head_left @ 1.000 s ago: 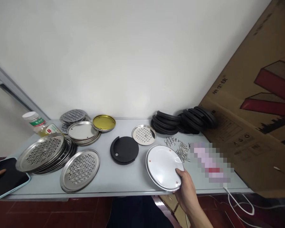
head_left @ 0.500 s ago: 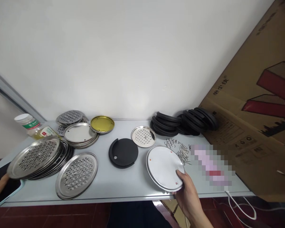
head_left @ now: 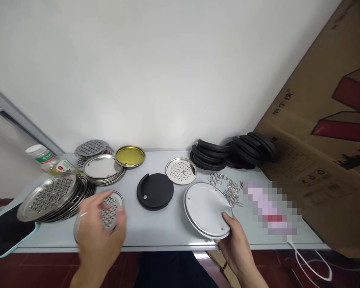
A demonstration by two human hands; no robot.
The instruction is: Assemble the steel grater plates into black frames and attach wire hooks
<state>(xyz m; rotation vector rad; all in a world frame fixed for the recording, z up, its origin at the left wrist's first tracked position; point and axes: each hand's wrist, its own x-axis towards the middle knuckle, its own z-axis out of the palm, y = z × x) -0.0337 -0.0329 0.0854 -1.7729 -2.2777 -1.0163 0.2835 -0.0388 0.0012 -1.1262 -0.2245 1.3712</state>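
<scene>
My left hand (head_left: pixel 100 228), a little blurred, hovers over a round metal grater disc (head_left: pixel 110 212) near the table's front edge. Its thumb and fingers are apart, and it covers much of that disc. My right hand (head_left: pixel 235 244) grips a small stack of round white discs (head_left: pixel 208 208) with red dots by the right rim, thumb on top. The stack is tilted at the front of the table. Between the hands lies a black round holder (head_left: pixel 156 191) with a raised rim and a small hole. Behind it is a shiny grater disc (head_left: pixel 181 171).
At left stand a pile of grater discs (head_left: pixel 49 196), a phone (head_left: pixel 13 232), a bottle (head_left: pixel 43 158), plain metal discs (head_left: pixel 103 166) and a gold disc (head_left: pixel 130 155). Black holders (head_left: pixel 210 154), metal rings (head_left: pixel 217 179) and hooks (head_left: pixel 232 192) lie right, beside a cardboard box (head_left: pixel 312 168).
My left hand has moved right from the grater pile to above the single grater disc. My right hand keeps its grip on the white discs. The view has shifted slightly.
</scene>
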